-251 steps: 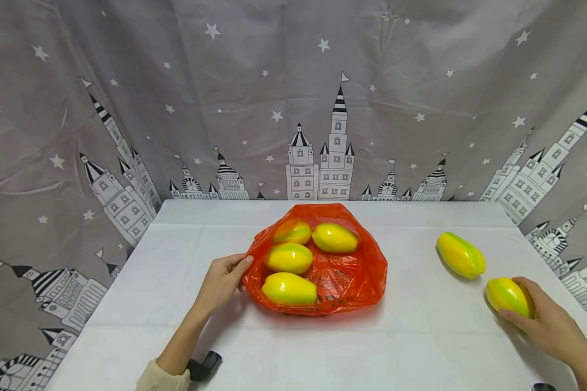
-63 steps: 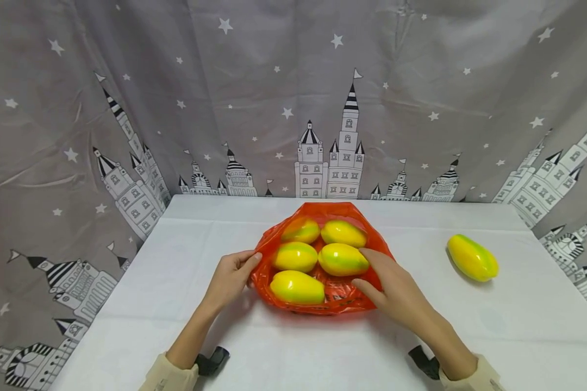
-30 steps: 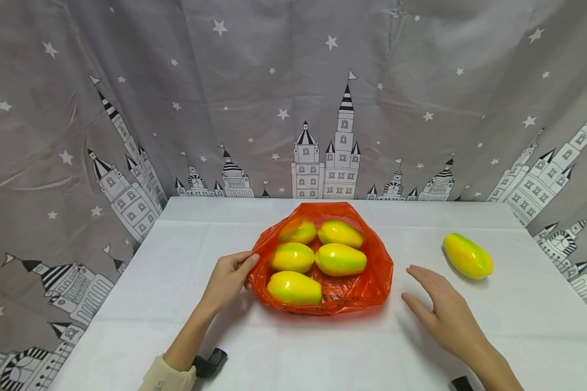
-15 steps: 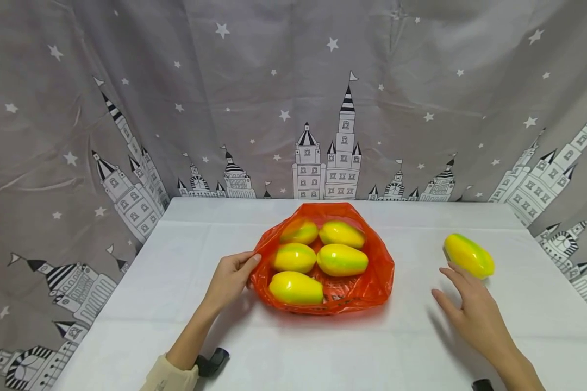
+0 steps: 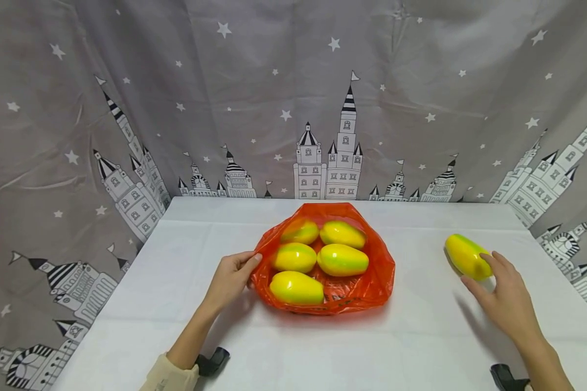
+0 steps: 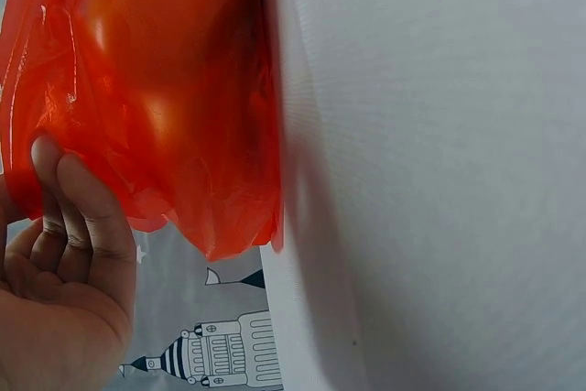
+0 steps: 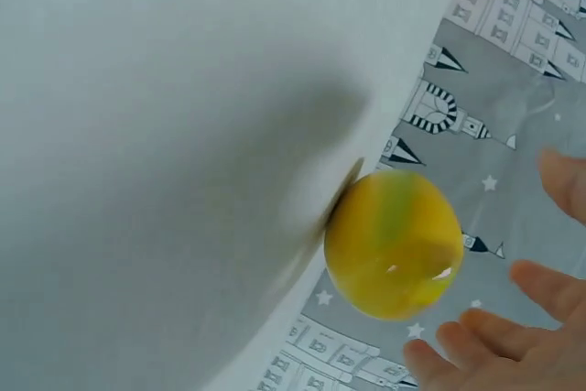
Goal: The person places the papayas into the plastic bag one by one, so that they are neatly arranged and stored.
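Note:
A red plastic bag (image 5: 382,274) lies with its mouth spread toward me, several glossy yellow-green papayas (image 5: 342,259) inside it. My left hand (image 5: 227,279) pinches the left rim of the bag between thumb and fingers. In the left wrist view the fingers curl at the translucent red film (image 6: 197,162). One more papaya (image 5: 462,252) rests on the table at the right. Close by it, my right hand (image 5: 511,304) has thumb and fingers spread apart, overlapping the near end. The right wrist view shows this papaya (image 7: 394,244) end-on, with the fingers (image 7: 545,292) around it and a gap between.
A white cloth (image 5: 323,353) covers the table. Behind it hangs a grey curtain (image 5: 274,81) printed with castles and stars. Dark wrist devices (image 5: 212,362) sit under both forearms.
The right hand placed one papaya in the bag, let go, and moved right to the last papaya on the table. The left hand has kept its hold on the rim.

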Motion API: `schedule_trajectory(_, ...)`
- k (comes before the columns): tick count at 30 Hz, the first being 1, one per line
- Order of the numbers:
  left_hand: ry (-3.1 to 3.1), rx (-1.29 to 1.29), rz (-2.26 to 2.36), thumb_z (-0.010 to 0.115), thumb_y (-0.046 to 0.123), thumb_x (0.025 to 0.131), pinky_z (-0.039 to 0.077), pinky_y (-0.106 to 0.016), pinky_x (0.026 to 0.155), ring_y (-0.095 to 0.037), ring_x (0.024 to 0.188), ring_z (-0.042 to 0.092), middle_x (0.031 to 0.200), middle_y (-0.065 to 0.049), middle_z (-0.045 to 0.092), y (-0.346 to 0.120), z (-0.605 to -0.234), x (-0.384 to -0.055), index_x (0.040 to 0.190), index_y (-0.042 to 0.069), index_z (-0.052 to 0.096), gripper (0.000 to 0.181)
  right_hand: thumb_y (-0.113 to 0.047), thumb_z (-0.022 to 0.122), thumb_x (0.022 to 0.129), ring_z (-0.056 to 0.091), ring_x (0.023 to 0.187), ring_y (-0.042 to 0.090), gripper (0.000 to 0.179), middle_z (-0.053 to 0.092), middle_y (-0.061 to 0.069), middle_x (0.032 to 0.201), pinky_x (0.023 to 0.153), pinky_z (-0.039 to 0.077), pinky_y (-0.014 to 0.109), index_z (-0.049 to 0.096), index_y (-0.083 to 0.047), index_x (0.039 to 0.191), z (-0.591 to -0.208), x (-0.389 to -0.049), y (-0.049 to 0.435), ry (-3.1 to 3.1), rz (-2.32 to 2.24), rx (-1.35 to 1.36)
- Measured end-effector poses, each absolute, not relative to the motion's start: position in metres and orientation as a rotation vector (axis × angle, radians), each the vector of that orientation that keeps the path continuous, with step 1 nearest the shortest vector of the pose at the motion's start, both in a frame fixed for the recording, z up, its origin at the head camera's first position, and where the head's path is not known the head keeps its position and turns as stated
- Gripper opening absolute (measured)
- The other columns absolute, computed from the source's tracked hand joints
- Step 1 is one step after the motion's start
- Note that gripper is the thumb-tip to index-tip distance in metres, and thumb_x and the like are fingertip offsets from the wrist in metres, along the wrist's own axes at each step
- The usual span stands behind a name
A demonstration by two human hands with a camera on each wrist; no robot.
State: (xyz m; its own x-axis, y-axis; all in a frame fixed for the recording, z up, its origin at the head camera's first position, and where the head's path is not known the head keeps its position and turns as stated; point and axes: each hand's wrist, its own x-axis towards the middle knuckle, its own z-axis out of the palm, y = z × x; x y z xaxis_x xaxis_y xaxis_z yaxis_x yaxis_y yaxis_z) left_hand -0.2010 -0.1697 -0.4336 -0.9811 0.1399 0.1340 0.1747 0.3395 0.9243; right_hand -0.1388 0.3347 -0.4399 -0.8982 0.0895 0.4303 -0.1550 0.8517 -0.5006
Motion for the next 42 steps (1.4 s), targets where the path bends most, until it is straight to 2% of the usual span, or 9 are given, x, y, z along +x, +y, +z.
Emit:
schedule_trajectory(6,-2.536,-0.327,-1.784,0.058,0.020,0.101,0.050,-0.031,0.051,-0.020,0.052,0.055,0.066,-0.008,0.062,-0.170,-0.435,-0.201,0.117,-0.006,0.068,0.032,-0.018,0.072,0.089,0.022,0.127,0.068,0.079,0.019,0.048,0.142,0.101,0.015,0.077,0.026,0.017,0.143,-0.442,-0.154,0.339,-2.619,0.788,0.036)
schedule_trajectory(13,-2.556,-0.309,-1.765,0.057,0.020,0.102,0.051,-0.031,0.052,-0.021,0.053,0.055,0.065,-0.008,0.060,-0.171,-0.434,-0.201,0.118,-0.004,0.068,0.031,-0.021,0.074,0.088,0.026,0.118,0.066,0.089,0.015,0.047,0.142,0.092,0.025,0.079,0.019,0.016,0.146,-0.446,-0.178,0.340,-2.666,0.782,-0.033)
schedule_trajectory(19,-2.556,-0.320,-1.770,0.057,0.020,0.102,0.051,-0.031,0.052,-0.020,0.052,0.055,0.065,-0.007,0.060,-0.171,-0.434,-0.202,0.118,-0.005,0.067,0.032,-0.025,0.066,0.094,0.026,0.120,0.067,0.081,0.017,0.050,0.140,0.092,0.027,0.077,0.020,0.017,0.145,-0.447,-0.186,0.344,-2.758,0.777,-0.049)
schedule_trajectory(22,-2.551,-0.322,-1.774,0.057,0.020,0.102,0.051,-0.032,0.052,-0.020,0.052,0.055,0.065,-0.007,0.061,-0.171,-0.433,-0.202,0.118,-0.005,0.067,0.032,-0.022,0.063,0.097,0.038,0.109,0.058,0.070,0.031,0.046,0.131,0.085,0.035,0.069,0.027,0.019,0.141,-0.446,-0.185,0.346,-2.794,0.749,-0.035)
schedule_trajectory(26,-2.547,-0.321,-1.780,0.057,0.020,0.102,0.051,-0.031,0.052,-0.020,0.053,0.054,0.066,-0.007,0.061,-0.170,-0.432,-0.200,0.119,-0.005,0.067,0.032,-0.014,0.063,0.096,0.044,0.094,0.047,0.060,0.042,0.040,0.118,0.077,0.037,0.060,0.032,0.021,0.135,-0.445,-0.185,0.350,-2.796,0.727,0.009)
schedule_trajectory(42,-2.561,-0.330,-1.751,0.056,0.019,0.102,0.048,-0.029,0.051,-0.019,0.053,0.054,0.066,-0.007,0.061,-0.172,-0.434,-0.202,0.118,-0.005,0.067,0.031,-0.009,0.064,0.094,0.045,0.097,0.047,0.061,0.043,0.038,0.121,0.080,0.038,0.062,0.032,0.018,0.137,-0.447,-0.185,0.352,-2.814,0.776,0.002)
